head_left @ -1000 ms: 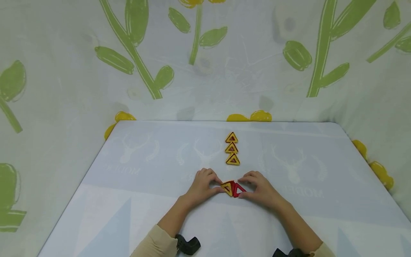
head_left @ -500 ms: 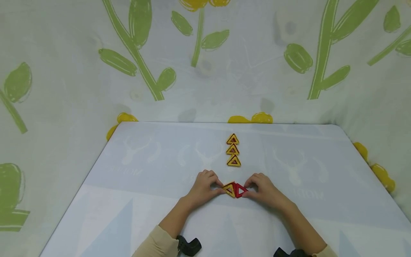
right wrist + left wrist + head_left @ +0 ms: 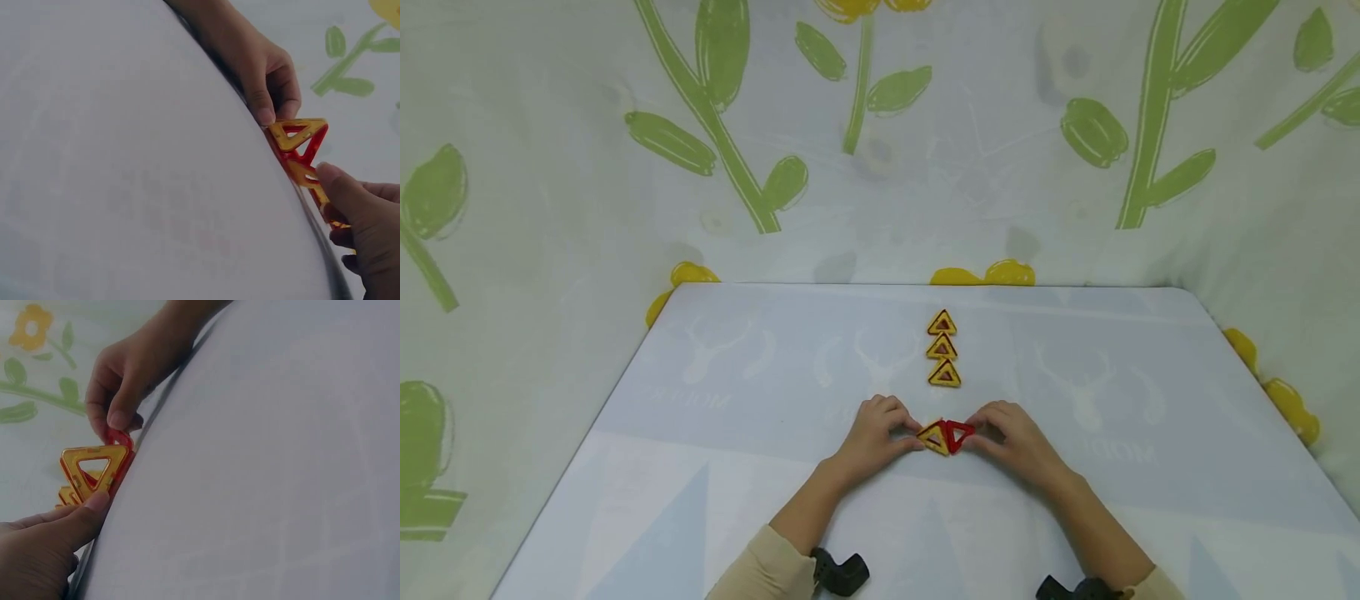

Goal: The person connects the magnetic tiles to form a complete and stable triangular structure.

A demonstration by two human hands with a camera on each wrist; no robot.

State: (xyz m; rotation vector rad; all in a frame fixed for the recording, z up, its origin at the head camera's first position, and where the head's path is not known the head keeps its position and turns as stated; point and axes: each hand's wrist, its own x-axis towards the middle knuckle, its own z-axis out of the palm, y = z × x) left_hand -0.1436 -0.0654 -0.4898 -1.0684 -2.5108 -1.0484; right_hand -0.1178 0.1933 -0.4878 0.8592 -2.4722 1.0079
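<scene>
My left hand point(image 3: 880, 429) pinches the left corner of a yellow triangular magnetic tile point(image 3: 928, 435), thumb in front. Red shows behind this yellow face, so several triangular tiles seem joined there. My right hand point(image 3: 1017, 437) pinches the outer corner of a red triangular magnetic tile point(image 3: 950, 442), which is tilted and meets the yellow one edge to edge. In the left wrist view the yellow face point(image 3: 94, 452) stands slanted over the red edges. In the right wrist view my right thumb presses at an orange-looking tile point(image 3: 300, 172), the rest partly hidden by fingers.
Beyond my hands, three yellow triangular pieces with reddish centres stand in a line on the table: the far one point(image 3: 932, 329), the middle one point(image 3: 932, 353) and the near one point(image 3: 933, 380). A leaf-patterned curtain point(image 3: 955, 200) rises along the table's back edge.
The red tile in my right hand has turned, its outer corner swinging up and in toward the yellow tile. My right hand has shifted slightly with it, while the left stays nearly still.
</scene>
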